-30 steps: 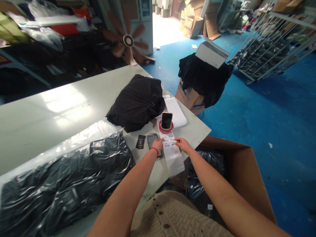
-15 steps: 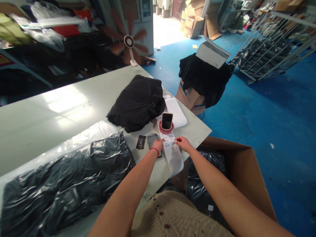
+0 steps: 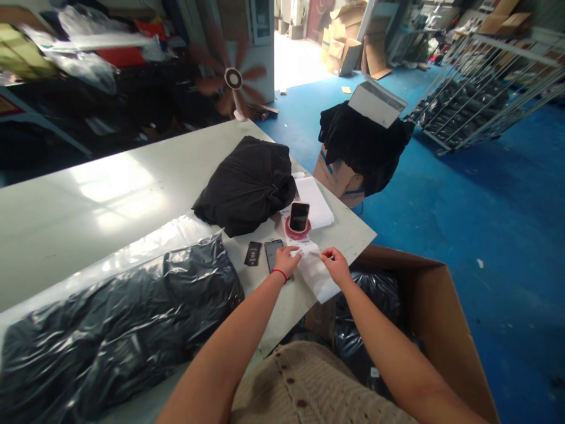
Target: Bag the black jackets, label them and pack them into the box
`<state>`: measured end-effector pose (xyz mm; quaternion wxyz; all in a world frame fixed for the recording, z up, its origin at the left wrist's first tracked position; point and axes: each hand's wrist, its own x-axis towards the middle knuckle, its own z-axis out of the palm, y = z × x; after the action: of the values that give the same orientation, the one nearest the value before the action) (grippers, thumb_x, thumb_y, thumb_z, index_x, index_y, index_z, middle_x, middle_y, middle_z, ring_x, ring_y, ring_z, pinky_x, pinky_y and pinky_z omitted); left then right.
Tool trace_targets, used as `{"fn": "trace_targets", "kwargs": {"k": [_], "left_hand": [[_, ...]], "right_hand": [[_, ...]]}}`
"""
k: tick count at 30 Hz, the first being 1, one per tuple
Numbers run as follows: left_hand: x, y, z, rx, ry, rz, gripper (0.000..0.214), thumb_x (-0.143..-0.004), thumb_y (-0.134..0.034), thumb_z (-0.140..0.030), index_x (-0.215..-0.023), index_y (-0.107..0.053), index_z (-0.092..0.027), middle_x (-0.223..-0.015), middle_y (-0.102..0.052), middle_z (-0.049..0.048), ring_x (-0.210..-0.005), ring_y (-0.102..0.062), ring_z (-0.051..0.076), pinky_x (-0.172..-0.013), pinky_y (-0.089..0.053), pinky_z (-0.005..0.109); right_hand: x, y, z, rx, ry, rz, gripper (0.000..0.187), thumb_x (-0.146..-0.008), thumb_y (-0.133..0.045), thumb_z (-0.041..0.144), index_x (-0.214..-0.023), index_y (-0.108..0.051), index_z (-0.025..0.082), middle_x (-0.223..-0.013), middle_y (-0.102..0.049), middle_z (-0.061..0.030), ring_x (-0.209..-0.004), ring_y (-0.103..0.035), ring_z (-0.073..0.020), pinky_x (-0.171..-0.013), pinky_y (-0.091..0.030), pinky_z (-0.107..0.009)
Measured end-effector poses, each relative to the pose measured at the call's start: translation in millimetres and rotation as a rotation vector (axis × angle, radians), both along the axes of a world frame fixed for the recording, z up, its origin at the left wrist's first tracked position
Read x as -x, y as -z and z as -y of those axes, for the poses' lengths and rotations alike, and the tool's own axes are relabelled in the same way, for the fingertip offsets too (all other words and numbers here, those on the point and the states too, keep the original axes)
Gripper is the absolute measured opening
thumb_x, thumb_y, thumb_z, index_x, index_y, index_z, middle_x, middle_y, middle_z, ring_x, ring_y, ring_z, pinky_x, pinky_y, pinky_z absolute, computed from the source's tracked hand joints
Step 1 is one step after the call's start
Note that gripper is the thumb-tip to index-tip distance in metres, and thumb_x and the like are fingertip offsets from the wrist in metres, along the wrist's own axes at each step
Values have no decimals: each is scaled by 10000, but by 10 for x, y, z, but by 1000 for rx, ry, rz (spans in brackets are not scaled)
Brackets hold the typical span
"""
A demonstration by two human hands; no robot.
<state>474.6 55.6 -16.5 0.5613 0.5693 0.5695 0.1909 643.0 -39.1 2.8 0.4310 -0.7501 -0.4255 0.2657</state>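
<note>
My left hand [image 3: 288,259] and my right hand [image 3: 335,264] both pinch a white strip of label paper [image 3: 315,268] at the near right corner of the pale table [image 3: 110,194]. The strip runs from a red tape roll [image 3: 297,227] with a phone [image 3: 299,215] standing in it. A dark phone [image 3: 272,252] and a small black tag [image 3: 252,254] lie just left of my left hand. A black garment in a clear plastic bag [image 3: 110,330] lies at the near left.
A folded black garment [image 3: 247,185] and white sheets [image 3: 314,200] sit further back. An open cardboard box [image 3: 424,318] with bagged dark goods stands below the table's corner. Another box draped in black cloth [image 3: 362,144], a fan [image 3: 233,79] and a wire rack [image 3: 481,88] stand beyond.
The label strip has come up off the table edge between my hands. My right hand moved slightly right and nearer, pulling the strip; my left hand stayed by the dark phone.
</note>
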Motion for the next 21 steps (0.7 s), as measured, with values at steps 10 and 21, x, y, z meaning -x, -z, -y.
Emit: {"fn": "trace_targets", "kwargs": {"k": [10, 21], "left_hand": [[914, -244, 288, -267, -173, -166, 129, -746, -686, -294, -682, -705, -184, -1035, -614, 84, -1044, -558, 210, -1020, -391, 367], [3160, -527, 1022, -331, -479, -662, 214, -796, -613, -383, -784, -743, -213, -1076, -575, 97, -1066, -531, 263, -1000, -396, 413]], "right_hand": [[971, 54, -284, 90, -251, -409, 316, -703, -662, 443, -886, -553, 210, -799, -633, -9, -747, -590, -164, -754, -479, -307], [3359, -17, -317, 365, -559, -262, 213, -695, -640, 212, -818, -467, 226, -716, -597, 35, -691, -588, -145, -665, -445, -258]]}}
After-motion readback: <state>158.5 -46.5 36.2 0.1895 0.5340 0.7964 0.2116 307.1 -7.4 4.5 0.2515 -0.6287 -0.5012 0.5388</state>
